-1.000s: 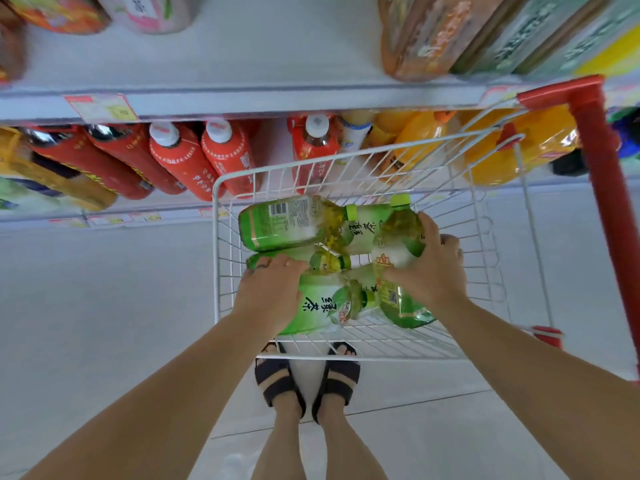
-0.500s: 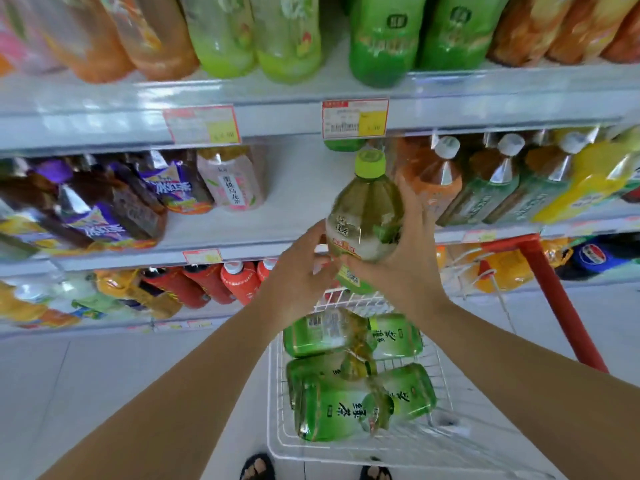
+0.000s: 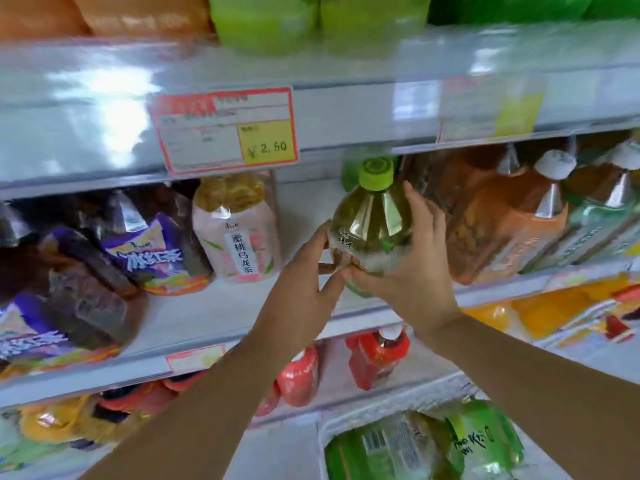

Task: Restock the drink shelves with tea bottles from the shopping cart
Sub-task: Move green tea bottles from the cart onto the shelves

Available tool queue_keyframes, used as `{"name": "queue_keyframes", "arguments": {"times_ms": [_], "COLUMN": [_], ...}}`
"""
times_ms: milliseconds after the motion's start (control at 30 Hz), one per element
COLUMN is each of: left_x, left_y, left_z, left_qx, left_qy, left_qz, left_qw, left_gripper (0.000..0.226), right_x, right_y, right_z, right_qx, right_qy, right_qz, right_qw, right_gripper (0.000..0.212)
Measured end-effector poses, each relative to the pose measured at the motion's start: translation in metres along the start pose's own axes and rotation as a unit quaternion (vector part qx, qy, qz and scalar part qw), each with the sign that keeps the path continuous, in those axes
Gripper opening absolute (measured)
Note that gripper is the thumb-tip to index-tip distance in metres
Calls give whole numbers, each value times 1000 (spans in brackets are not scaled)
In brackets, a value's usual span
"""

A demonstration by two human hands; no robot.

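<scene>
A green tea bottle with a lime-green cap stands upright at the front of the middle shelf, in a gap between a pink peach tea bottle and orange-labelled bottles. My right hand grips its right side and base. My left hand touches its lower left side with straight fingers. Behind it another green bottle shows partly. More green tea bottles lie in the white wire cart at the bottom right.
Purple-labelled bottles fill the shelf's left part. A price tag reading 2.50 hangs on the shelf edge above. Green and orange bottles stand on the top shelf. Red bottles sit on the shelf below.
Both hands lifted one green tea bottle out of the cart and carried it up and forward to the middle shelf gap. The camera tilted up from the cart to the shelves.
</scene>
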State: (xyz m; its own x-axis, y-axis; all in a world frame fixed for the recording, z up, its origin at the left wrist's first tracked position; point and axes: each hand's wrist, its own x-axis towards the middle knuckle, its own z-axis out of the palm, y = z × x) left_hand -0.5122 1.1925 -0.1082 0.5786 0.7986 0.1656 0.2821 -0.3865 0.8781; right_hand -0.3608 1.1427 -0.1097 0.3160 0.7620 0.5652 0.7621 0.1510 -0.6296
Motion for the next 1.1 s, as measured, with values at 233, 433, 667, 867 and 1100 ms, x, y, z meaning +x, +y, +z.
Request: {"name": "queue_keyframes", "arguments": {"times_ms": [233, 433, 667, 867, 1100], "left_x": [61, 83, 103, 115, 104], "left_y": [-41, -57, -66, -74, -65], "left_z": [16, 37, 61, 49, 33], "left_qx": [74, 73, 88, 18, 239], "left_qy": [-5, 41, 100, 103, 217], "left_qz": [55, 91, 116, 80, 69], "left_qw": [996, 992, 984, 991, 944], "left_gripper": [79, 111, 129, 126, 90], "right_x": [25, 35, 7, -10, -11], "right_y": [36, 60, 86, 92, 92], "right_z": [28, 31, -16, -10, -10], "right_qx": [5, -55, -136, -363, -365], "right_qy": [51, -7, -251, -386, -383], "right_qz": [61, 33, -6, -13, -3], "right_qw": [997, 998, 958, 848, 849], "right_gripper": [121, 123, 107, 120, 116]}}
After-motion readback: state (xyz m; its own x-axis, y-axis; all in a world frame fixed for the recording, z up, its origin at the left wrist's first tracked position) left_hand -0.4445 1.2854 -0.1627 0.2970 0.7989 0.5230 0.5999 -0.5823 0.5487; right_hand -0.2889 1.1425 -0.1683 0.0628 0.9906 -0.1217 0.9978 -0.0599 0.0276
